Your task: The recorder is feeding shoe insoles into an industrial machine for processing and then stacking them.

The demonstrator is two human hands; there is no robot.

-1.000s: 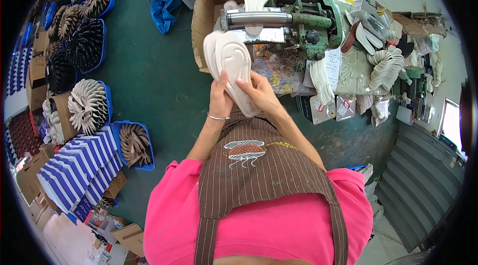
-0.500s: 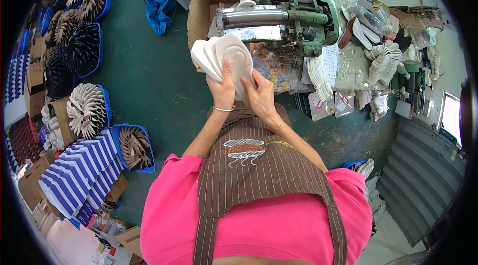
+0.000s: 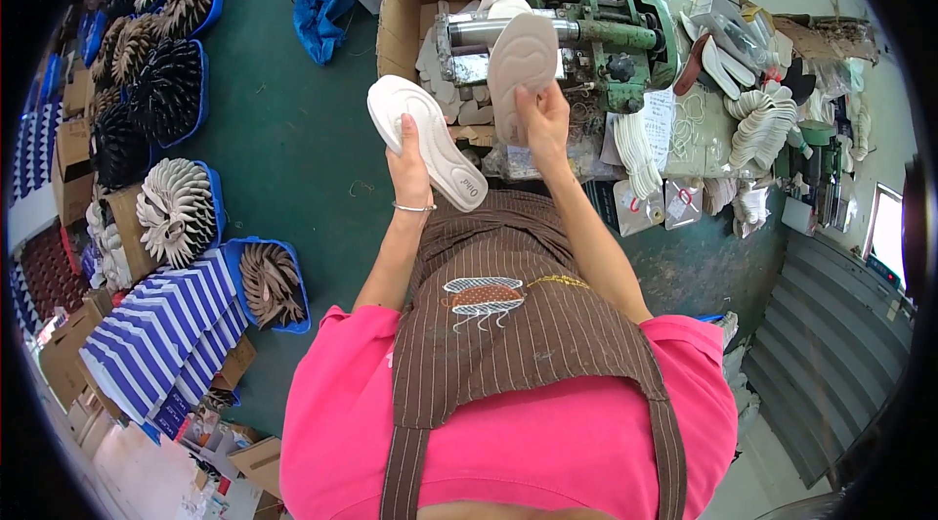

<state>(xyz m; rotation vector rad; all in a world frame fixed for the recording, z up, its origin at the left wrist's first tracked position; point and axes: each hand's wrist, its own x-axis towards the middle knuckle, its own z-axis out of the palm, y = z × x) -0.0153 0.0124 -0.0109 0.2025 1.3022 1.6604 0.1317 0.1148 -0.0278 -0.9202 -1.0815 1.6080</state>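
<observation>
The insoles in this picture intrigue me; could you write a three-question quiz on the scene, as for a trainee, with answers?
1. What does the right hand hold?
2. True or false: the left hand has a bracelet at its wrist.
3. The roller machine has a frame that is mostly: a) pink, b) green, c) yellow?

Key:
1. A pale insole.
2. True.
3. b) green.

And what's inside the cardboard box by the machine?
Pale flat pieces show in the cardboard box; the metal roller and insole in the left hand cover parts I can't see.
</observation>
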